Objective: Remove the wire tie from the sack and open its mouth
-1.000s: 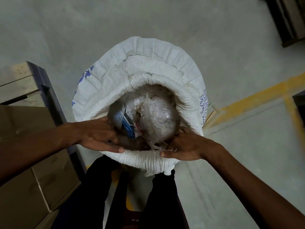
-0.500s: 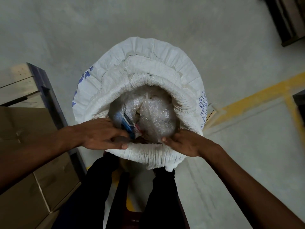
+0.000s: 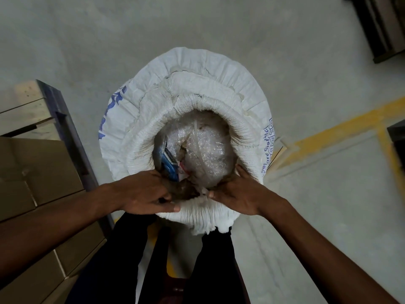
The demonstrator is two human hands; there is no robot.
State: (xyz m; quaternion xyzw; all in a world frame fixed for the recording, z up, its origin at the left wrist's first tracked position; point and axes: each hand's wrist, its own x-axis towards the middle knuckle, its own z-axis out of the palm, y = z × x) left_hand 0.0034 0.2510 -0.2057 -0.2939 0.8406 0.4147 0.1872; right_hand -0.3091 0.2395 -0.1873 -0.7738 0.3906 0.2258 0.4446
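Observation:
A white woven sack (image 3: 210, 75) with blue print stands upright on the floor in front of me, its mouth open and its rim (image 3: 197, 213) rolled down in thick folds. Inside lies clear bubble wrap (image 3: 206, 154) and a blue and white packet (image 3: 168, 163). My left hand (image 3: 144, 194) grips the near rim on the left, fingers curled over the fold. My right hand (image 3: 238, 194) grips the near rim on the right, thumb inside the mouth. I see no wire tie.
Brown cardboard boxes (image 3: 32, 189) are stacked at my left beside a wooden pallet (image 3: 28, 110) with a dark blue edge. A yellow line (image 3: 328, 132) is painted on the grey concrete floor at the right. Dark pallets (image 3: 385, 29) stand at the far right. My dark trouser legs are below the sack.
Both hands stay on the near rim. They drew together toward the middle and pressed the rolled fold lower, and the sack mouth now looks a little wider.

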